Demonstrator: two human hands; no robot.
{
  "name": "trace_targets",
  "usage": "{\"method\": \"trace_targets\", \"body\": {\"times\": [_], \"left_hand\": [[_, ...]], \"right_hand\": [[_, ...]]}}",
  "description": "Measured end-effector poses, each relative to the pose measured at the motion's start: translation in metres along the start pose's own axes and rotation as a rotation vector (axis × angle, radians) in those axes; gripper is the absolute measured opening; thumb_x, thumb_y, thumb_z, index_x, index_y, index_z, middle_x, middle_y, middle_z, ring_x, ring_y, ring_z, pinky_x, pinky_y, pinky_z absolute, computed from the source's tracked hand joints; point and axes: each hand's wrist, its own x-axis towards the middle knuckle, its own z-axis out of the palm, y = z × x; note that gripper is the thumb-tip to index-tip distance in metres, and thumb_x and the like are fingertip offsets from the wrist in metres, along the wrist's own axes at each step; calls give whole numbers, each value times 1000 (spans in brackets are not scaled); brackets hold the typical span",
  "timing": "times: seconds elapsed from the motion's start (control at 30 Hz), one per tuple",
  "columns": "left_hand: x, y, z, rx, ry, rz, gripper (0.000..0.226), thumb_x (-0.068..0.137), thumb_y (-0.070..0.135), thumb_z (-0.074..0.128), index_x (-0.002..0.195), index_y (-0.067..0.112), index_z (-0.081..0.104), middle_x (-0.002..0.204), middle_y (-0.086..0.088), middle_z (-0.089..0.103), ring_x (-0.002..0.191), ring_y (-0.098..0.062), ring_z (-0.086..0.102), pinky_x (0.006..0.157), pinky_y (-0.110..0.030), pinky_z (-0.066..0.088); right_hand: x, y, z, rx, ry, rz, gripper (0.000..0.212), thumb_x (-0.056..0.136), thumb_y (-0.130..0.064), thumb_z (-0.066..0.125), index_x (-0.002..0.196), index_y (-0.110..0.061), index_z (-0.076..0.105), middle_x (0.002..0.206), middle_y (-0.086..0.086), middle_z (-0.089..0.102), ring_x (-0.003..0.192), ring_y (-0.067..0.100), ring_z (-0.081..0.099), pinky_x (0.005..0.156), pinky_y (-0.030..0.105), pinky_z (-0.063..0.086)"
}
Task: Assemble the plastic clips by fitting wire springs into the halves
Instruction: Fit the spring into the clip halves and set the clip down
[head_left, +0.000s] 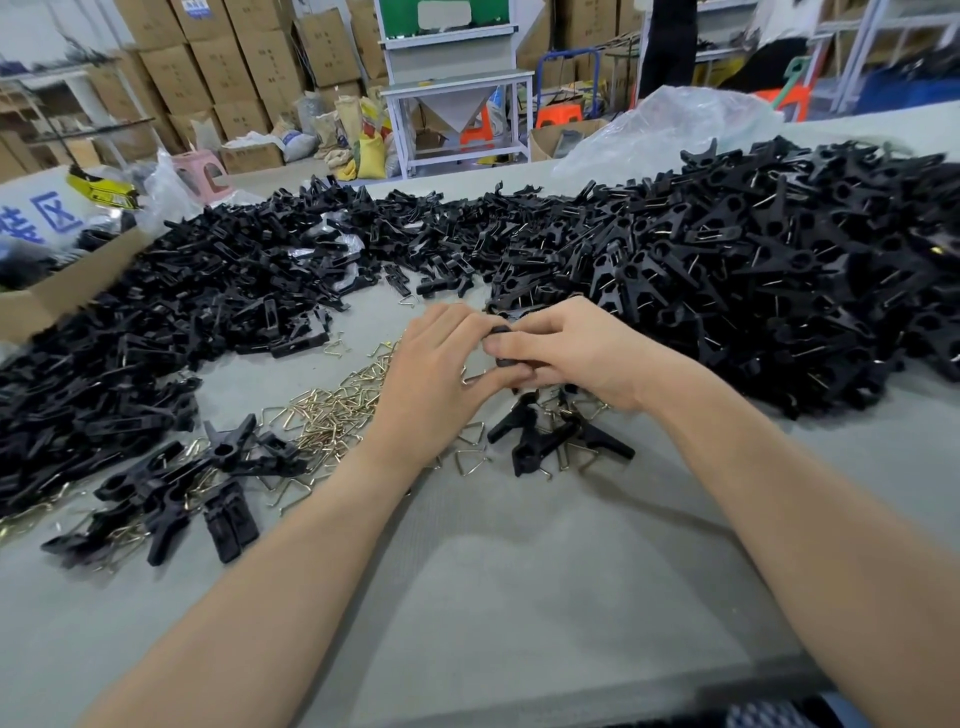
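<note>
My left hand (434, 374) and my right hand (571, 351) meet over the middle of the grey table (519, 597), both closed around one black plastic clip (503, 345), of which only small parts show between the fingers. Under and left of my hands lies a scatter of brass-coloured wire springs (332, 415). A large heap of loose black clip halves (208, 291) covers the left and back. To the right rises a heap of assembled clips (779, 270) with wire showing. A few clips (550, 436) lie just below my right hand.
More black clips (171, 488) and springs lie at the near left. A cardboard box (67, 291) stands at the table's left edge, a clear plastic bag (670, 124) at the back right. Cartons, sacks and a white workbench (457, 88) fill the room behind.
</note>
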Motion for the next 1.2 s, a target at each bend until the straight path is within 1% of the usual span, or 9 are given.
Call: {"method": "trace_targets", "body": {"times": [0.13, 0.23, 0.4, 0.5, 0.57, 0.67, 0.77, 0.9, 1.2], "left_hand": [[1, 1, 0, -72, -40, -38, 39, 81, 35, 68, 109, 8, 64, 105, -1, 61, 101, -17, 53, 89, -31, 44], [2, 0, -1, -121, -49, -72, 35, 81, 30, 69, 107, 7, 65, 105, 0, 59, 100, -18, 55, 88, -27, 44], [3, 3, 0, -210, 27, -133, 21, 81, 16, 75, 97, 4, 68, 99, -2, 58, 86, -17, 57, 79, -24, 48], [4, 8, 0, -192, 104, -124, 20, 82, 19, 73, 93, 3, 69, 95, 3, 56, 81, -11, 53, 75, -15, 44], [4, 10, -2, -169, 129, -97, 24, 85, 27, 68, 93, 4, 68, 94, 6, 55, 81, -11, 53, 76, -18, 43], [3, 10, -3, -84, 103, -62, 30, 88, 35, 58, 94, 8, 68, 93, 6, 59, 82, -12, 54, 78, -27, 40], [2, 7, -5, -24, 107, -28, 31, 90, 36, 57, 93, 7, 68, 92, 0, 65, 82, -13, 55, 79, -23, 33], [1, 4, -3, 20, 102, -18, 33, 89, 35, 57, 95, 5, 68, 95, -4, 66, 87, -16, 57, 81, -22, 33], [2, 8, -4, -79, 73, -64, 40, 89, 39, 56, 112, 8, 66, 98, -1, 68, 89, -12, 58, 84, -24, 38]], "right_hand": [[3, 2, 1, 100, 20, 6, 23, 76, -26, 75, 84, -4, 76, 85, 10, 72, 80, 15, 68, 77, 24, 56], [3, -1, 3, 208, 4, 21, 37, 70, -31, 74, 94, -3, 72, 88, 10, 72, 79, 15, 69, 73, 23, 55], [0, -5, -1, 387, -27, 80, 29, 81, -30, 65, 100, -9, 59, 89, 9, 72, 79, 16, 70, 70, 26, 57], [-2, -5, -2, 545, -106, 85, 32, 84, -29, 59, 105, -5, 61, 90, 14, 72, 84, 19, 70, 72, 27, 57], [-3, -4, -3, 619, -132, 69, 38, 81, -29, 59, 108, -2, 60, 94, 17, 71, 89, 22, 70, 75, 27, 57], [-3, -2, -3, 635, -141, 43, 35, 79, -25, 60, 105, -2, 62, 95, 18, 70, 88, 21, 70, 74, 26, 57], [-2, -2, -2, 641, -153, 36, 30, 81, -23, 60, 104, -2, 64, 92, 16, 72, 87, 21, 70, 74, 26, 57], [0, 1, 0, 635, -148, 46, 24, 90, -19, 54, 106, -2, 62, 93, 16, 72, 88, 20, 70, 75, 25, 57], [3, 1, 6, 631, -136, -8, 28, 80, -18, 61, 102, -2, 56, 90, 12, 68, 82, 19, 68, 75, 28, 58]]}}
